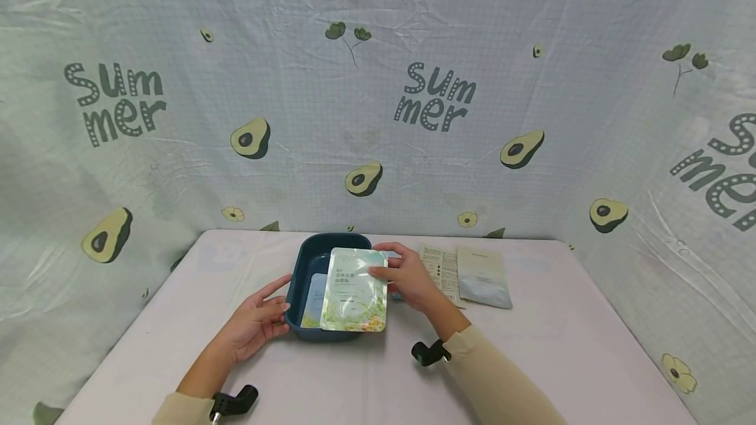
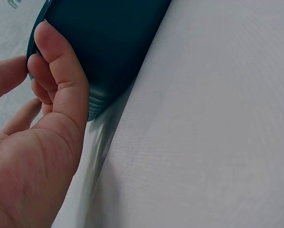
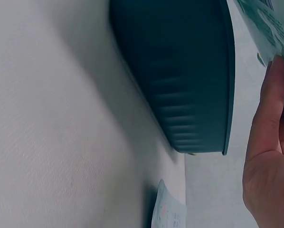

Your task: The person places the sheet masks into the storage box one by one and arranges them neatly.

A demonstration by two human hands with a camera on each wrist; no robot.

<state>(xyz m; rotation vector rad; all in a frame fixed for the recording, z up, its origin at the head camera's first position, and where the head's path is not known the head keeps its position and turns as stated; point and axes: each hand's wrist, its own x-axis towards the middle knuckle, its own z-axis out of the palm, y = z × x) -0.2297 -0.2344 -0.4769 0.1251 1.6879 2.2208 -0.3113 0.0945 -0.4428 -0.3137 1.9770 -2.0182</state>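
My right hand (image 1: 410, 277) pinches a pale green sheet mask packet (image 1: 354, 294) by its right edge, thumb on the printed front. The packet is held tilted over the right part of a dark blue plastic bin (image 1: 304, 258) and covers much of its opening. Inside the bin lies a light blue packet (image 1: 315, 297), partly hidden. My left hand (image 1: 256, 323) rests against the bin's left side; in the left wrist view its fingertips (image 2: 52, 40) touch the outer wall by the rim. The right wrist view has the held packet (image 3: 270, 23) beyond the bin's rim.
Right of the bin, a silver-beige packet (image 1: 484, 277) lies on the white tabletop beside a cream packet (image 1: 440, 267) covered in small print. A light blue packet (image 3: 168, 211) lies near the bin, mostly behind my right hand in the head view. A printed curtain (image 1: 354, 117) surrounds the table.
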